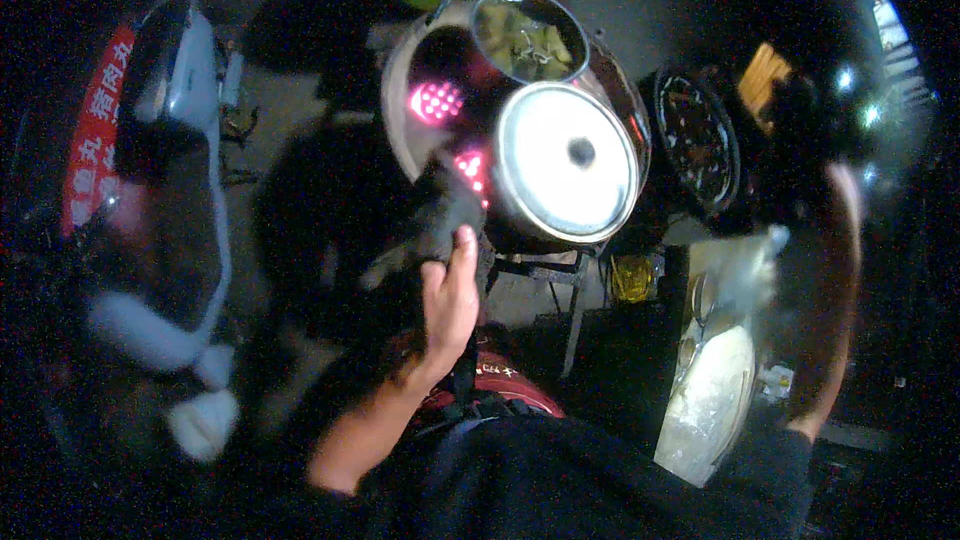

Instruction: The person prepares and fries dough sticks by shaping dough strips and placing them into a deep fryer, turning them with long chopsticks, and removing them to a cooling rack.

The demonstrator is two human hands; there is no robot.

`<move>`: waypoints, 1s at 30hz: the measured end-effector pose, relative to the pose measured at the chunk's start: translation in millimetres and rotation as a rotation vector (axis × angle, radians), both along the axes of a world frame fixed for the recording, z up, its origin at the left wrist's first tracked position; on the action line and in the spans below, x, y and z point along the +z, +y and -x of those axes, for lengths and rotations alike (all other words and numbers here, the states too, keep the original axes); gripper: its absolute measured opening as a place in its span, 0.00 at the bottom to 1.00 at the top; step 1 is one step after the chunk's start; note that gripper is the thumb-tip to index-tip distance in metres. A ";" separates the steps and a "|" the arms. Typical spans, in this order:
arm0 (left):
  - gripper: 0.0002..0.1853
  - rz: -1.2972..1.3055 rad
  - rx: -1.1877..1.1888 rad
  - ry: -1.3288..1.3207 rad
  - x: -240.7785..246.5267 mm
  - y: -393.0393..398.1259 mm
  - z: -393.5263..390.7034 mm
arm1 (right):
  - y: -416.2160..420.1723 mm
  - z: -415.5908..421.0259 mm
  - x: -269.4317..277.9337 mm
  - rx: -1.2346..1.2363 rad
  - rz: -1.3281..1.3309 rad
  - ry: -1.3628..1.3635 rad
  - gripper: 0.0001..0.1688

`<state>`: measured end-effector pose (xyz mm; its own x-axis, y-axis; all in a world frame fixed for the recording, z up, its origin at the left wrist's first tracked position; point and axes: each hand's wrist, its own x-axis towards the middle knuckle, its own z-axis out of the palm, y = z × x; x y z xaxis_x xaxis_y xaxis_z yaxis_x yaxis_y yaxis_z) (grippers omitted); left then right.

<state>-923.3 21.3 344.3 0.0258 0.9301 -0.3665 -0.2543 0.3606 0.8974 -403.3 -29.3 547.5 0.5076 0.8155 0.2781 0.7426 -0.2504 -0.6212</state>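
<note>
My left hand point(452, 298) grips a dark grey object point(450, 214), perhaps a cloth, against the near left edge of a round metal stove point(395, 109). Pink-red glowing holes point(437, 102) show on the stove, some right beyond the object. On the stove's right side sits a round pot lid point(559, 187), shining white, with a dark knob. Behind it is an open round pot point(529, 41) with pale green-yellow pieces of food. My right forearm reaches up along the right side; my right hand point(844, 184) is blurred and dark, and what it touches cannot be told.
Right of the stove stands a dark oval tray point(694, 139) of glinting contents, with a wooden slatted piece point(763, 82) beyond. Nearer lies a pale board-like surface point(709, 390) with metal utensils. A yellow container point(634, 277) is below the stove. At left are a red banner point(97, 135) bearing writing and a pale frame.
</note>
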 end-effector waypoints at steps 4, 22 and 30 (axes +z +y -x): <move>0.19 -0.263 -0.010 0.165 22.2 -20.6 69.9 | -94.2 58.9 -21.4 -0.246 0.129 -0.033 0.15; 0.24 -0.033 0.303 -0.002 0.2 -74.0 80.0 | -175.7 102.7 -168.5 -0.293 0.237 0.799 0.12; 0.22 -0.116 0.253 -0.023 5.9 -40.8 41.4 | -107.9 37.3 -143.9 -0.088 0.310 0.841 0.16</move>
